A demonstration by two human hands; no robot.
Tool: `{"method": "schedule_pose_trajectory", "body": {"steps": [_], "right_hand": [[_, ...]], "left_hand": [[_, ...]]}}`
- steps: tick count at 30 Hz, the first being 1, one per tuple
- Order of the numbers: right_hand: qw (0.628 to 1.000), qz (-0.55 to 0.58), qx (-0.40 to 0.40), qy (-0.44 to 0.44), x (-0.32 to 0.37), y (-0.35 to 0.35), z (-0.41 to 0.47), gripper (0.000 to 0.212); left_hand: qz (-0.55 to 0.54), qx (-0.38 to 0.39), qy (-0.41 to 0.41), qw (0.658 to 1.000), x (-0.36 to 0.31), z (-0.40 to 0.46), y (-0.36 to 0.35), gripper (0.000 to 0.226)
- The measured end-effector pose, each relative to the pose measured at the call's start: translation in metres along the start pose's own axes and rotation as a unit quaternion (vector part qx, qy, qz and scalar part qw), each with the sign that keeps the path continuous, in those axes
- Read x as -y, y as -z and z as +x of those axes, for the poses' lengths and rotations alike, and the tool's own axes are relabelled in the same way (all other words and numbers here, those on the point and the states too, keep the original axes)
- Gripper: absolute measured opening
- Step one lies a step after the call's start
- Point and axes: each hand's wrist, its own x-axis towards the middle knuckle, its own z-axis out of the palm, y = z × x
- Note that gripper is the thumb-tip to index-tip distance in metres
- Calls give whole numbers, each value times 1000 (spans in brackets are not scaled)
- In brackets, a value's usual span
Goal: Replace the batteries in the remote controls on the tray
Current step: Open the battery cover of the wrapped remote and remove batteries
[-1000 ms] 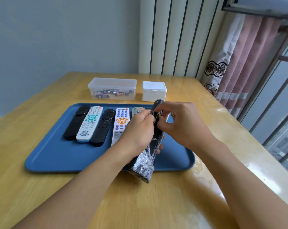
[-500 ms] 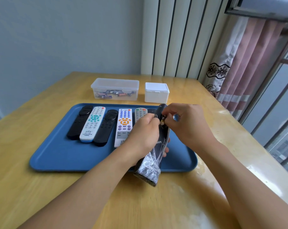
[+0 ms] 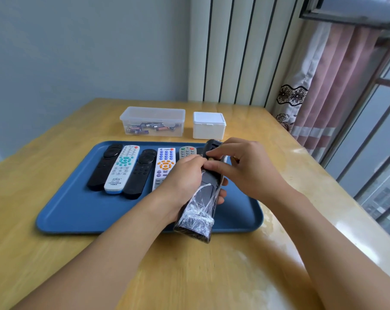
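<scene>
Both hands busy: left hand [image 3: 185,175] gripped wrapped remote [image 3: 203,198], right hand [image 3: 241,166] pinched battery [image 3: 210,158]; ease out gently imo.

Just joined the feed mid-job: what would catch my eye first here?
Both hands at centre: the left hand grips a black remote wrapped in clear film above the blue tray, while the right hand works at its upper end. Five more remotes lie side by side on the tray; behind it sits a clear box of batteries.
</scene>
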Motion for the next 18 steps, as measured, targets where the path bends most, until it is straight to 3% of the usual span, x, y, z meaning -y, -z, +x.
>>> {"method": "schedule_pose_trajectory", "body": {"steps": [3,5,6,8,10,12,14,16,18], "right_hand": [[994,63,-53,-65,3,-4,2,12],[954,212,-116,-177,4,-1,5,24],[904,318,-146,-247,2,4,8,29],[746,515,-173,-385,-6,18,13,29],[604,628,-145,-468,-17,31,9,28],[543,674,-102,-490,-24,39,3,27],[552,669,-90,-489,-27,47,-1,22],[624,600,-103,-491,-28,55,-2,19],[722,463,-111,-502,-30,61,-4,19]], "left_hand": [[-7,13,3,1000,0,0,0,35],[-10,31,6,999,0,-1,-1,33],[-8,43,9,999,0,-2,-1,31],[16,67,15,997,-1,-3,-1,28],[52,85,19,995,0,-3,1,31],[81,91,21,992,3,-1,1,51],[104,89,14,990,6,0,1,69],[113,92,5,989,8,0,3,74],[125,101,-1,987,8,0,4,78]]}}
